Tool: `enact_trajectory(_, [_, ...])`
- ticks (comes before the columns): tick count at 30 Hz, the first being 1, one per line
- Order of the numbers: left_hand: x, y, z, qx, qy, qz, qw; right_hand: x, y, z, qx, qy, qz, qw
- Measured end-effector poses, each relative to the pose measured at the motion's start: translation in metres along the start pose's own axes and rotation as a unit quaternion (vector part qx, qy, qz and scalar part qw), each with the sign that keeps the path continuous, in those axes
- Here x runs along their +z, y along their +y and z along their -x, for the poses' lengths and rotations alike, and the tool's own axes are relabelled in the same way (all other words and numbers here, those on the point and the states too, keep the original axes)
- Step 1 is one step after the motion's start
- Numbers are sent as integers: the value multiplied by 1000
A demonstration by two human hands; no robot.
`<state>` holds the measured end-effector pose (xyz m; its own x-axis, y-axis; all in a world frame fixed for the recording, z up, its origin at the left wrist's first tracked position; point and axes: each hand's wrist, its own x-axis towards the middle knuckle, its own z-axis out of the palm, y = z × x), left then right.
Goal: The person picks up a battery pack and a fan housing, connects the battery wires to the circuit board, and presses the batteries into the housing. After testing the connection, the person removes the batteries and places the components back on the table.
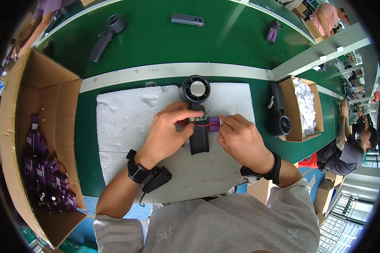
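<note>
A black handheld fan (195,89) lies on the foam padding in front of me, its round head pointing away and its dark handle shell (199,142) toward me. Within the handle, a small green circuit board (196,118) is exposed. My left hand (168,126) grips the handle at the board, index finger along its far edge and thumb on the near side. In the fingers of my right hand (242,134) is a purple battery pack (214,124), just right of the handle. A red wire (207,125) runs between pack and board.
At left stands a cardboard box (57,90) holding several purple battery packs (46,168). White foam sheets (122,109) cover the bench. Another dark fan (278,107) lies at right beside a box of white packets (306,105). Beyond a pale rail (169,71), fan parts lie on green. A co-worker (346,152) sits far right.
</note>
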<state>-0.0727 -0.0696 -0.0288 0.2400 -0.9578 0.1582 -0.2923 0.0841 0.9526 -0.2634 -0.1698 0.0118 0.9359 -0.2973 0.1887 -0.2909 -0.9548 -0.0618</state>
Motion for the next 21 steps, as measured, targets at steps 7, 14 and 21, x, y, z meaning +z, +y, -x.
enact_trajectory(7, [-1, 2, 3, -4, 16, 6, 1000, -5, 10, 2, 30, 50, -153, 986])
enact_trajectory(14, [-3, 4, 1, -15, -14, 8, 1000, -2, 10, 3, 42, 53, -153, 986])
enact_trajectory(21, [1, 3, -1, -3, 7, 1, 1000, 3, 8, 2, 31, 32, -112, 993])
